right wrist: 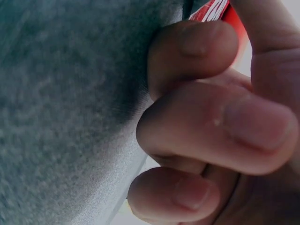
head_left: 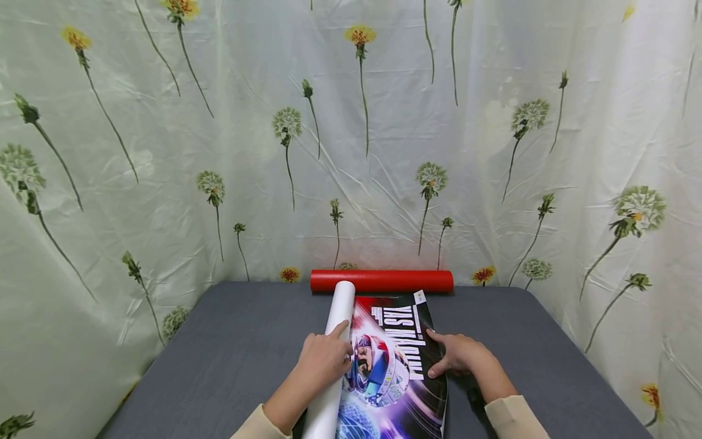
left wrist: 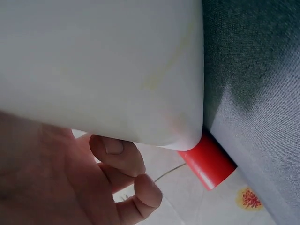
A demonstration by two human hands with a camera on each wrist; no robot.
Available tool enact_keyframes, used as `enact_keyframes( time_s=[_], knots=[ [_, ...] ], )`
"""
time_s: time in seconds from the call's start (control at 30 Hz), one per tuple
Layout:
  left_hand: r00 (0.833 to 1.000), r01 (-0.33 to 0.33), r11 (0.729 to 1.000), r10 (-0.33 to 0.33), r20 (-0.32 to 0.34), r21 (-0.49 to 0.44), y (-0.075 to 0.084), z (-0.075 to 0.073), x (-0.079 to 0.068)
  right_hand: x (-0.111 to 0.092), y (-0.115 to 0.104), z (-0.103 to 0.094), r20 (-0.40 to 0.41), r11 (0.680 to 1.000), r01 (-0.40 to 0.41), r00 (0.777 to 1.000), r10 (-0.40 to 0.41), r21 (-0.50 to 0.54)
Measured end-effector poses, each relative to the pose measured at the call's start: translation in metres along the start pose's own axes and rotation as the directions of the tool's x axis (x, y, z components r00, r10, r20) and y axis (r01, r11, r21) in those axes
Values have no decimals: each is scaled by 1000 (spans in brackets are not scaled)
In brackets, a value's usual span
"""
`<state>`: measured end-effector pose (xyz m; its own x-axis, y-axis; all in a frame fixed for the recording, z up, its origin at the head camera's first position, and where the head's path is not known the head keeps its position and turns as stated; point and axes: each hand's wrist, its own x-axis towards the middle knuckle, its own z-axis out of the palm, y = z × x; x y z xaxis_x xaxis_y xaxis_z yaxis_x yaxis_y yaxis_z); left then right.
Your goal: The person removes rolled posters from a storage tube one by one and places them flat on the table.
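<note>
A glossy printed poster (head_left: 395,390) is seen on a grey desk (head_left: 247,347), partly rolled and partly spread. Its left side is gathered into a white roll (head_left: 326,402) that points away from the viewer; its right side, with a dark picture and large white lettering (head_left: 403,341), is laid out face up. From this, the work is judged to be partway through: one portion is rolled, while a broad portion is left flat. Whether the sheet is being rolled or unrolled cannot be told.

The left hand (head_left: 325,358) is laid over the roll, its index finger stretched out and other fingers bent; whether the roll is gripped cannot be told. The right hand (head_left: 463,353) is placed at the poster's right edge, thumb and index finger spread apart on the print, the remaining fingers loosely bent near the desk's surface.

A red cylinder (head_left: 384,281) is set crosswise along the desk's far side, before a flower-patterned curtain (head_left: 247,152); the poster lies outside it.
</note>
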<state>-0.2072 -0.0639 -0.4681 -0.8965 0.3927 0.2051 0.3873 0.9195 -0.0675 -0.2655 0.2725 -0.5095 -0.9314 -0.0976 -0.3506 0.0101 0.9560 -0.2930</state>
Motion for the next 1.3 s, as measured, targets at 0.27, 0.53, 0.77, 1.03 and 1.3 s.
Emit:
enact_keyframes(
  time_s=[0.27, 0.53, 0.77, 1.03, 1.3],
  knots=[
    [999, 16, 1000, -15, 42, -22, -1, -1, 2, -28, -18, -14, -14, 999, -5, 1000, 5, 38],
    [998, 21, 1000, -20, 59, -16, -2, -4, 2, -17, -8, -14, 16, 999, 1, 1000, -2, 54],
    [998, 29, 999, -27, 57, -43, -3, -3, 2, 2, 11, -4, 26, 997, 8, 1000, -10, 77],
    [998, 39, 998, -37, 47, -43, -5, -2, 2, -2, 6, -6, 25, 998, -24, 999, 23, 64],
    [999, 49, 998, -49, 7, -28, -4, -1, -1, -26, -11, -17, 13, 996, -39, 999, 38, 79]
  ],
)
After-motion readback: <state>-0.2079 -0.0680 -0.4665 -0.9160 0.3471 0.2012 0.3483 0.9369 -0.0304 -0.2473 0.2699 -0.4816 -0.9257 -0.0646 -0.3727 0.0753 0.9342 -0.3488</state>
